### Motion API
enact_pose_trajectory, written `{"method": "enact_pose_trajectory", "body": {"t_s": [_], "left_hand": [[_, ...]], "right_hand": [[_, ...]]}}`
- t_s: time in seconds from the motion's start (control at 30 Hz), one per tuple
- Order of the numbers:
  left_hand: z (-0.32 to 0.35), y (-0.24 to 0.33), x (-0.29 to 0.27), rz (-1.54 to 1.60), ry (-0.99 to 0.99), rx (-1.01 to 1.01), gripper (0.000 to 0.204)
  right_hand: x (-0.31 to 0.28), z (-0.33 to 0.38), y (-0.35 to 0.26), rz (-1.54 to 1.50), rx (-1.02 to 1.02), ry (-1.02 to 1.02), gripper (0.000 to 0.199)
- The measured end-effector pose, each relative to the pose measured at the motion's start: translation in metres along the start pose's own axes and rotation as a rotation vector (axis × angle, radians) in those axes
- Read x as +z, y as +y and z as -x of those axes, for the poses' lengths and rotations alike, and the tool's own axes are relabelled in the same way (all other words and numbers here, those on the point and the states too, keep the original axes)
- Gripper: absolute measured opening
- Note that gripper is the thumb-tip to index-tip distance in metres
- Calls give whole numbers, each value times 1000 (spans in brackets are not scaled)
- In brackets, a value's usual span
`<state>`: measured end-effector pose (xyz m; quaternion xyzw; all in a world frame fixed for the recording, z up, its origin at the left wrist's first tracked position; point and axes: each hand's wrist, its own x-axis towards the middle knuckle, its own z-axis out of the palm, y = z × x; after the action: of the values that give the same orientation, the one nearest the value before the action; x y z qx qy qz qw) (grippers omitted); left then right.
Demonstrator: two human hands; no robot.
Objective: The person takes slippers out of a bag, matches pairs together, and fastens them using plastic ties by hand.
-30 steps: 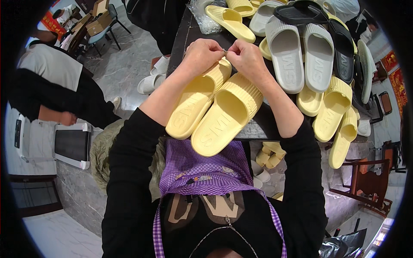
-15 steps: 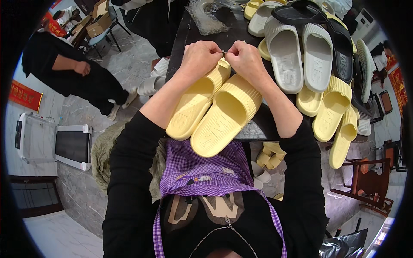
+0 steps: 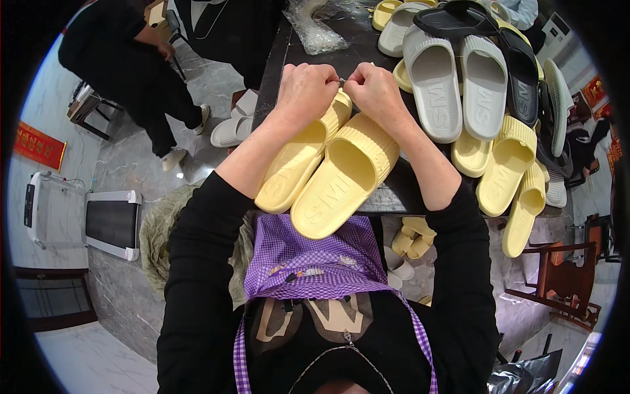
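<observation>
Two pale yellow slide sandals lie side by side at the table's near edge, toes away from me: a left one (image 3: 289, 172) and a right one (image 3: 336, 187). Beyond their toe ends, my left hand (image 3: 305, 95) and my right hand (image 3: 376, 95) meet almost knuckle to knuckle. Both are closed in a pinch. A tiny dark bit shows between the fingertips, too small to name. My wrists pass over the sandals' straps, and the left forearm runs beside the left sandal.
To the right, a heap of grey slides (image 3: 430, 92), black slides (image 3: 518, 72) and yellow slides (image 3: 502, 164) covers the table (image 3: 279, 49). Clear plastic wrap (image 3: 318, 33) lies at the back. A person in black (image 3: 125, 72) is at the far left, past grey slides (image 3: 230, 131).
My left hand has turned slightly, its fingers curling in more; the sandals stay in place. The person at the left has moved right and nearer the table.
</observation>
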<state>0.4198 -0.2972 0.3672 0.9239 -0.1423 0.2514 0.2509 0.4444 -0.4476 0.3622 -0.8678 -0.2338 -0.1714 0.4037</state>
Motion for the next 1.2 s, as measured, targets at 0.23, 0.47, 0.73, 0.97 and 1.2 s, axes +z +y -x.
{"method": "enact_pose_trajectory", "body": {"t_s": [0.23, 0.47, 0.73, 0.97, 1.2], "left_hand": [[-6, -5, -2, 446, -177, -239, 9], [-8, -3, -16, 972, -403, -593, 8], [-5, 2, -15, 951, -269, -602, 7], [-2, 2, -12, 867, -210, -513, 8], [-1, -3, -4, 624, -129, -417, 9]], "right_hand": [[-1, 0, 0, -25, -6, 2, 17], [-4, 1, -2, -71, 3, 7, 17], [-5, 5, -8, -97, -34, -22, 14], [-3, 5, -6, -85, -44, -21, 14], [-2, 5, -6, -72, -53, -15, 15]]}}
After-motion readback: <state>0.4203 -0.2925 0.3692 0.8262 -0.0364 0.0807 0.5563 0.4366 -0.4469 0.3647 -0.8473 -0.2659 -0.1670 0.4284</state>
